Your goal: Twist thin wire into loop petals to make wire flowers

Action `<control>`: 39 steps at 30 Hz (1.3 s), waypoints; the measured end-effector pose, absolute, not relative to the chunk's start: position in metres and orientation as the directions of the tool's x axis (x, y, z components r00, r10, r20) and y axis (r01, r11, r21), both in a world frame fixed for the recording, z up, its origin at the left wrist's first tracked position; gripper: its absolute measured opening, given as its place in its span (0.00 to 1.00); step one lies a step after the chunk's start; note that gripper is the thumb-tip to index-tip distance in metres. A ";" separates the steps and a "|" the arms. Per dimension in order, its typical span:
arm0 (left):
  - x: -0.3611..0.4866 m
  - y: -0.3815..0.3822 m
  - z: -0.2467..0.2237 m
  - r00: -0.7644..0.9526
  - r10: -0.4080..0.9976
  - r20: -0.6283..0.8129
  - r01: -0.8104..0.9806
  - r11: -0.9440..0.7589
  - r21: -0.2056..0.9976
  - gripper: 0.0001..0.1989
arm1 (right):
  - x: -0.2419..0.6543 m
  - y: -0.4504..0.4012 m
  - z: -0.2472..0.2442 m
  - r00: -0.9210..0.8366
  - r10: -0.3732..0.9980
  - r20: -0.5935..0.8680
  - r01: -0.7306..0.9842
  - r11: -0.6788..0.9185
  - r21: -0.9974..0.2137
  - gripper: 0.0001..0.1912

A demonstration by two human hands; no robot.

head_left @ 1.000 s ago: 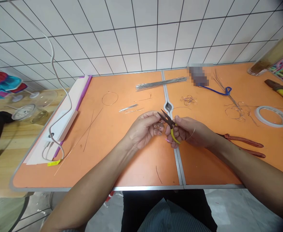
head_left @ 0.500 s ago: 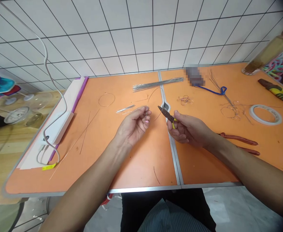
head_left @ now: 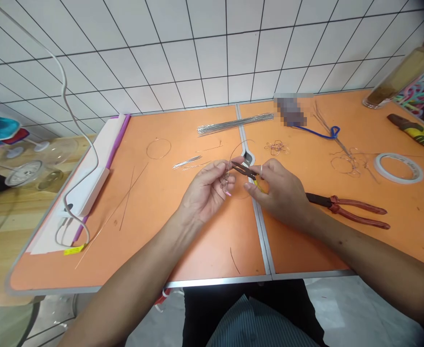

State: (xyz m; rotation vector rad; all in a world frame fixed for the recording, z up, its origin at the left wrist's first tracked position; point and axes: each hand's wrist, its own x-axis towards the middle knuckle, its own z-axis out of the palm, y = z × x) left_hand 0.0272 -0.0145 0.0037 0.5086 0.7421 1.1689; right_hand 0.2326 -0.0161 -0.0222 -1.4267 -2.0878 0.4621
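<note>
Between thumb and fingers, my left hand (head_left: 208,188) pinches a thin bent wire (head_left: 225,181), whose long end curves up and to the right. My right hand (head_left: 282,185) grips small pliers (head_left: 243,170) with dark jaws and yellow handles. The jaws reach the wire right at my left fingertips; whether they are clamped on it I cannot tell. Beyond my left hand lie a short bundle of straight wires (head_left: 187,162) and a wire ring (head_left: 158,149). Larger pliers with red handles (head_left: 358,205) rest beside my right forearm, their jaw end partly hidden by it.
A long bundle of wires (head_left: 233,125) lies near the tiled wall. A tape roll (head_left: 398,168), a utility knife (head_left: 419,137) and a blue cord (head_left: 316,135) are on the right. A white power strip (head_left: 87,195) with its cable stands left. A metal seam (head_left: 264,236) splits the orange table.
My right hand has moved left and turned palm-down, bringing the pliers' jaws to the wire at my left fingers. More of the red-handled pliers shows now.
</note>
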 end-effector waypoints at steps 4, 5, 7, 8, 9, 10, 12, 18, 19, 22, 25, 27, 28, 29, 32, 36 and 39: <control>0.027 -0.013 0.003 0.167 0.965 -0.202 -0.633 0.262 0.728 0.15 | 0.229 -0.017 -0.023 -0.308 0.915 0.260 0.706 0.403 -0.583 0.20; 0.026 -0.012 0.003 0.163 0.967 -0.195 -0.629 0.254 0.735 0.15 | 0.230 -0.015 -0.022 -0.331 0.918 0.217 0.650 0.389 -0.653 0.20; 0.023 -0.011 0.003 0.163 0.968 -0.193 -0.608 0.252 0.752 0.13 | 0.233 -0.011 -0.019 -0.404 0.912 0.074 0.495 0.286 -0.821 0.19; 0.022 -0.011 0.003 0.167 0.967 -0.193 -0.596 0.255 0.761 0.12 | 0.236 -0.008 -0.018 -0.453 0.891 -0.008 0.410 0.200 -0.890 0.19; 0.021 -0.010 0.004 0.176 0.966 -0.190 -0.585 0.258 0.769 0.12 | 0.238 -0.006 -0.017 -0.507 0.858 -0.083 0.332 0.106 -0.937 0.20; 0.020 -0.010 0.005 0.187 0.965 -0.186 -0.574 0.261 0.776 0.11 | 0.240 -0.004 -0.016 -0.557 0.819 -0.141 0.269 0.017 -0.963 0.20; 0.019 -0.011 0.008 0.205 0.962 -0.182 -0.558 0.268 0.785 0.11 | 0.243 -0.001 -0.017 -0.623 0.752 -0.216 0.191 -0.122 -0.974 0.20; 0.017 -0.011 0.007 0.234 0.956 -0.176 -0.522 0.276 0.807 0.09 | 0.246 -0.001 -0.018 -0.692 0.676 -0.255 0.101 -0.260 -0.960 0.20; 0.016 -0.011 0.006 0.227 0.960 -0.161 -0.515 0.259 0.817 0.09 | 0.247 -0.001 -0.018 -0.688 0.681 -0.252 0.110 -0.245 -0.963 0.19; 0.016 -0.011 0.002 0.135 0.985 -0.105 -0.465 0.156 0.872 0.07 | 0.251 0.000 -0.012 -0.644 0.725 -0.244 0.174 -0.172 -0.970 0.19; 0.017 -0.013 0.001 0.039 0.999 -0.033 -0.374 0.045 0.926 0.09 | 0.254 -0.001 -0.006 -0.574 0.789 -0.221 0.207 -0.122 -0.971 0.18; 0.017 -0.015 0.003 0.023 1.000 0.004 -0.327 0.004 0.945 0.11 | 0.254 -0.001 -0.005 -0.537 0.818 -0.206 0.187 -0.123 -0.975 0.19; 0.017 -0.016 0.004 0.021 1.000 0.016 -0.312 -0.009 0.950 0.11 | 0.254 -0.002 -0.006 -0.531 0.823 -0.203 0.174 -0.128 -0.976 0.20; 0.017 -0.017 0.005 0.022 0.999 0.027 -0.303 -0.020 0.953 0.12 | 0.254 -0.002 -0.007 -0.530 0.824 -0.203 0.166 -0.134 -0.977 0.21; 0.017 -0.017 0.007 0.036 0.999 0.029 -0.312 -0.017 0.950 0.10 | 0.254 -0.001 -0.013 -0.526 0.810 -0.261 0.137 -0.223 -0.965 0.21; 0.016 -0.014 0.006 0.057 0.998 -0.029 -0.359 0.048 0.932 0.09 | 0.254 0.000 -0.016 -0.500 0.766 -0.404 -0.021 -0.477 -0.879 0.27; 0.015 -0.012 0.003 0.067 0.998 -0.021 -0.382 0.045 0.923 0.10 | 0.253 -0.001 -0.016 -0.459 0.778 -0.430 -0.059 -0.509 -0.859 0.32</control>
